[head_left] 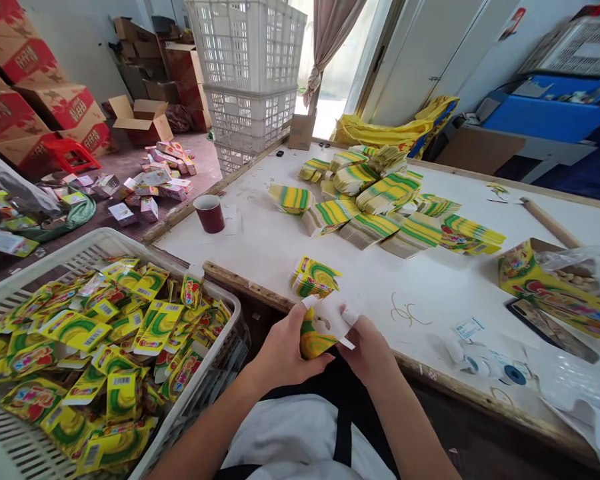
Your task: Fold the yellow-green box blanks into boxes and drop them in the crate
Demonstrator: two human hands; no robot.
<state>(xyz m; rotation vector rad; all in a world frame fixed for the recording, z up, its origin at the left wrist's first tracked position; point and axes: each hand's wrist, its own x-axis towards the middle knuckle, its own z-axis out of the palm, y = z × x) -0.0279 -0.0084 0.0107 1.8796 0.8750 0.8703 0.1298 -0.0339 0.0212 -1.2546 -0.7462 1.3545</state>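
Note:
Between my hands, just over the near table edge, is a small yellow and green carton (316,339) with its white inner flaps standing open at the top. My left hand (280,343) wraps around its left side, thumb along the upper edge. With closed fingers, my right hand (367,350) grips the white flap on its right side. A small pale curved piece shows at the carton's opening; I cannot make out what it is. Just beyond my hands, a short stack of flat yellow cartons (315,276) lies on the white table (260,263).
At left stands a white plastic crate (200,363) full of folded yellow cartons. Bundles of flat cartons (370,193) cover the table's far middle. A maroon mug (209,214) is at the left edge; a phone (550,327), a tape roll (515,375) and an open yellow box (555,287) lie right.

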